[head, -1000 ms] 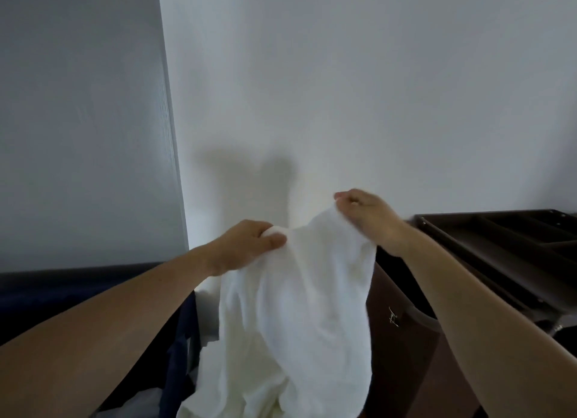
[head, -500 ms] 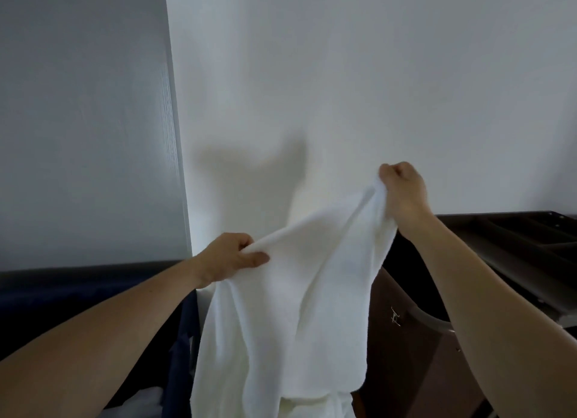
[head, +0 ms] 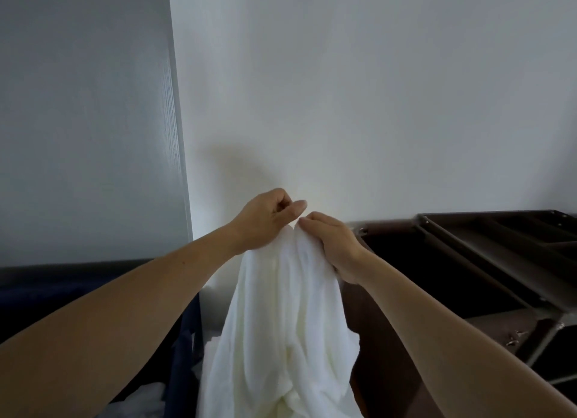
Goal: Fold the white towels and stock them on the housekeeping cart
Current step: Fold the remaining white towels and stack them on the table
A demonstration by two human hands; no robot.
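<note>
A white towel [head: 287,317] hangs bunched in front of me, its lower part running out of the bottom of the view. My left hand [head: 265,221] grips the towel's top edge, fingers curled. My right hand [head: 334,246] pinches the same top edge right beside it, so the two hands nearly touch. The dark brown housekeeping cart [head: 487,261] stands at the right, its top tray split into compartments.
A white wall fills the background, with a grey door panel [head: 84,121] at the left. A dark blue bin [head: 184,339] sits low at the left with more white fabric [head: 140,402] inside it.
My right hand, held high and apart half a second ago, has come down and left to meet my left hand. The spread top edge is now gathered together.
</note>
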